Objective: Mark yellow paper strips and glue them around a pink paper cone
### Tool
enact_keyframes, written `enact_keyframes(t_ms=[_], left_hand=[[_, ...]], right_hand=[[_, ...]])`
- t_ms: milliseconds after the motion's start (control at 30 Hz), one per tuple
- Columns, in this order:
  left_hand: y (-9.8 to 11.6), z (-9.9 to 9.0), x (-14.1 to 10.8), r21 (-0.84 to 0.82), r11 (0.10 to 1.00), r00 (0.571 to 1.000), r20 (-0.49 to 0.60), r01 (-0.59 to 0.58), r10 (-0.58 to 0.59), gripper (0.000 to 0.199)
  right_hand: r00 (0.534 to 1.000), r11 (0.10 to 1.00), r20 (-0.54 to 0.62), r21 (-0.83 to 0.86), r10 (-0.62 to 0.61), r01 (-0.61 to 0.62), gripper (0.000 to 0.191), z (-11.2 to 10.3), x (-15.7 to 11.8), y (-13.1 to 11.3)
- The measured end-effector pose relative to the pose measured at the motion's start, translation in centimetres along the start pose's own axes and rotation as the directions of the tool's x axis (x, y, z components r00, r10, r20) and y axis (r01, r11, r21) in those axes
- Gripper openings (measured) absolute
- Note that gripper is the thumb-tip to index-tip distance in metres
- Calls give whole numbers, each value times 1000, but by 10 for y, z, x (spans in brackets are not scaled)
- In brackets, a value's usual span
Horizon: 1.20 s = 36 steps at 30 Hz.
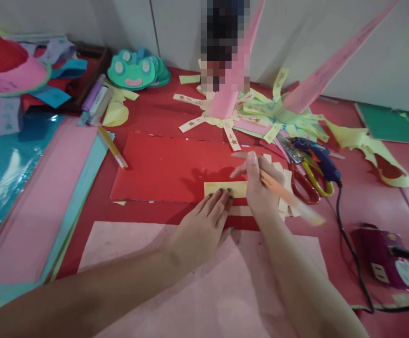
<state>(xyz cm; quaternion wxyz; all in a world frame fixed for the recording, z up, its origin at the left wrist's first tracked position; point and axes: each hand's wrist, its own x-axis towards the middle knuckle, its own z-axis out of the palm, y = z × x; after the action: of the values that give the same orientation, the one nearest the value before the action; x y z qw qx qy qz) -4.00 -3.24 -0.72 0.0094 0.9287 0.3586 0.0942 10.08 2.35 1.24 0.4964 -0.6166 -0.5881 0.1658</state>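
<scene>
My left hand (204,220) lies flat, its fingers stretched over the lower edge of a pale yellow paper strip (240,188). The strip rests on a red board (165,164), with small faint marks at its left end. My right hand (262,188) is closed around an orange pen (278,190), whose rear end points down to the right and is blurred. The right hand covers the strip's right end. Beside and partly beneath that hand is a pile of cream paper strips (285,180). A large pink paper sheet (204,286) lies under my forearms.
Scissors (305,185) and a blue glue gun (315,155) lie right; its cord runs near a purple power adapter (387,258). Pink paper cones (225,96) with strips stand behind. Green frog cutouts (134,70), a yellow pen (112,148) and stacked coloured sheets (46,202) are left.
</scene>
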Motion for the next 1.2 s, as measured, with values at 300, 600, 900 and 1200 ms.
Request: enact_keyframes(t_ms=[300,600,900,1200], left_hand=[[1,-3,-1,-8,999,999,12,41,-41,47],[5,-10,-3,99,994,999,-29,38,-35,41],[6,-8,-3,115,993,999,-30,22,-19,40],[6,-12,-2,160,987,1000,-10,18,-17,42]], right_hand=[[948,924,260,284,181,-254,27,10,-8,6],[955,984,275,107,110,-144,37,13,-8,9],[958,996,277,26,72,-82,36,13,-9,11],[946,994,308,19,97,-109,37,14,-9,10]])
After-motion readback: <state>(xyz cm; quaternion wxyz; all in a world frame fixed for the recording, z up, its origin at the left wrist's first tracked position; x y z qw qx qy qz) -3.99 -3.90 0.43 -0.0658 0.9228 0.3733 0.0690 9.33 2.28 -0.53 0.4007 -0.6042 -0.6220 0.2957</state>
